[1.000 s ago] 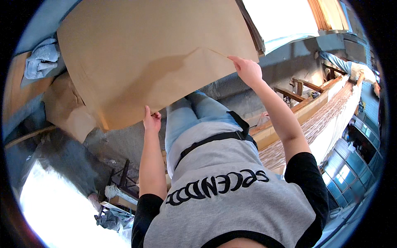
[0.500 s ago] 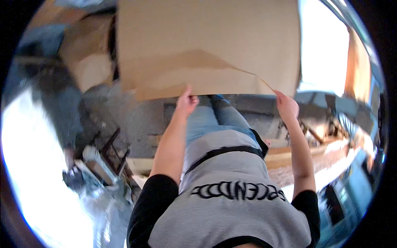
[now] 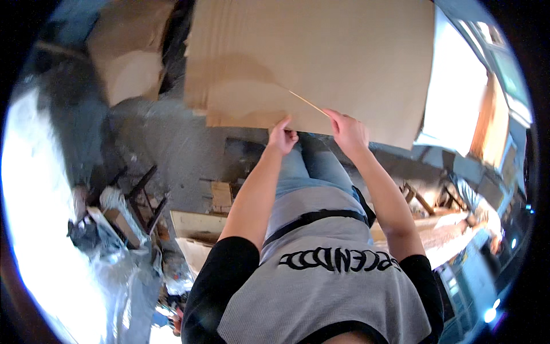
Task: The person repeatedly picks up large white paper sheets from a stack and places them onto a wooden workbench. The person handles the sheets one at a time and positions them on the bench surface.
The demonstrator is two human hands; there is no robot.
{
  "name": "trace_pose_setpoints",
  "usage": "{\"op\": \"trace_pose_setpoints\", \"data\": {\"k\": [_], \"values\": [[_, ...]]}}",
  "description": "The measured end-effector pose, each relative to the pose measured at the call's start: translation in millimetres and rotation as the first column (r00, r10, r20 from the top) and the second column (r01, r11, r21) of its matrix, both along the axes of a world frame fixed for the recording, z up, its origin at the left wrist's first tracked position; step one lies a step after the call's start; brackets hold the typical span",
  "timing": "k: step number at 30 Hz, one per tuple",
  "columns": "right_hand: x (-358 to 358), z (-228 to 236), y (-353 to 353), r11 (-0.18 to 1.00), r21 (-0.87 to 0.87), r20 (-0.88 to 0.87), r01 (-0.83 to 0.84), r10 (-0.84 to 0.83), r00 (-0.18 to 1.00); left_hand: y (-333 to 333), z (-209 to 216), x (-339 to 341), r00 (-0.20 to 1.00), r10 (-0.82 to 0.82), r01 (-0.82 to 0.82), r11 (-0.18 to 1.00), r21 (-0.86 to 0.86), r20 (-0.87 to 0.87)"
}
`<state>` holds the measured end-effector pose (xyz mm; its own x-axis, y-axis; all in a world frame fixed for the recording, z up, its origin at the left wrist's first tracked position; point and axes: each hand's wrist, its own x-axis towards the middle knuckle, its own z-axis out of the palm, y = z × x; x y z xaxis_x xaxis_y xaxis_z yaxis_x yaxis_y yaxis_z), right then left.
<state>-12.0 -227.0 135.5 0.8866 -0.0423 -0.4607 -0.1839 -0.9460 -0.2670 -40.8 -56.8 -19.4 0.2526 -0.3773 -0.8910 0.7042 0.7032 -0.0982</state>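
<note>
A stack of brown kraft paper sheets (image 3: 321, 51) lies in front of the person, its layered edges fanned at the left; what carries it is hidden beneath. The right hand (image 3: 350, 132) is over the near part of the top sheet, thumb and forefinger pinching the end of a thin tan strip (image 3: 309, 103), which slants up and leftward above the paper. The left hand (image 3: 283, 137) is at the stack's near edge, its fingers curled and its thumb over the paper; whether it pinches the edge, I cannot tell.

To the right of the stack lies a bright white pile (image 3: 452, 86), with an orange-brown pile (image 3: 490, 120) beyond it. At the lower left, a brown box-like thing (image 3: 125, 225) stands near crumpled clear plastic (image 3: 132, 286) and a dark plastic bundle (image 3: 83, 235); the contents of the box and the bundle cannot be seen. Black lettering (image 3: 338, 261) runs across the chest of the person's grey shirt (image 3: 338, 304), upside down in this view.
</note>
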Motion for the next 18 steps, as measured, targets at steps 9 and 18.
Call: {"op": "trace_pose_setpoints", "data": {"k": [9,18], "values": [[-24.6,-10.4,-62.4,0.970,-0.002,0.001,0.245,-0.245,0.970,-13.4,6.8,4.2,0.997,-0.071,0.061,0.971,0.233,0.034],[-105.1,-53.2,-181.1,0.911,0.034,-0.101,0.411,-0.406,0.908,4.6,4.1,9.3,0.979,-0.202,0.192,0.904,0.381,-0.014]]}}
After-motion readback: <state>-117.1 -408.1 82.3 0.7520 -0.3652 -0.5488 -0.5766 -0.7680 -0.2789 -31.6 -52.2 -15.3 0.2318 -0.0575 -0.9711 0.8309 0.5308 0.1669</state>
